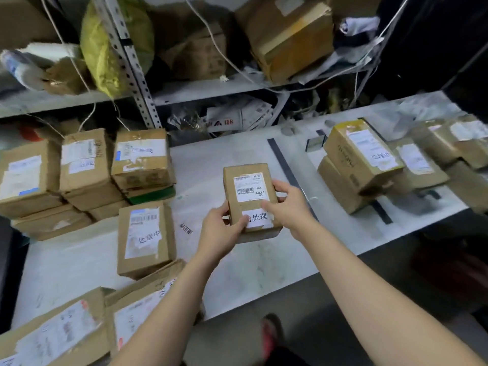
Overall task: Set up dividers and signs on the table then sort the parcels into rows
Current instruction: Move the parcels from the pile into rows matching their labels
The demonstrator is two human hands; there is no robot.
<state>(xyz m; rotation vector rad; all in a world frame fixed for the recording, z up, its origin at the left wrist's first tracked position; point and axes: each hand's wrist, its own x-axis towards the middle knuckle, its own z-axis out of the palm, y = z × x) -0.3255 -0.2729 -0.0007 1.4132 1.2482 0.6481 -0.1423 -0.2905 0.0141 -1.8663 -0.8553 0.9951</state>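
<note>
A small brown cardboard parcel point(247, 180) with a barcode label and a white sticker is held over the middle of the white table point(248, 262). My left hand point(219, 231) grips its lower left corner and my right hand point(286, 204) grips its right side. A dark divider strip point(284, 165) lies on the table just right of the parcel. A second dark strip point(381, 211) runs under the parcels point(363, 157) stacked at the right. More parcels point(87, 165) are stacked at the left. A paper sign point(186, 229) with printed characters lies on the table left of my left hand.
One parcel point(144, 239) stands alone left of centre, and larger parcels point(66, 331) lie at the near left corner. A metal shelf point(200, 88) behind the table holds boxes, a yellow bag point(105, 54) and papers. The floor and a shoe point(272, 331) show below the table edge.
</note>
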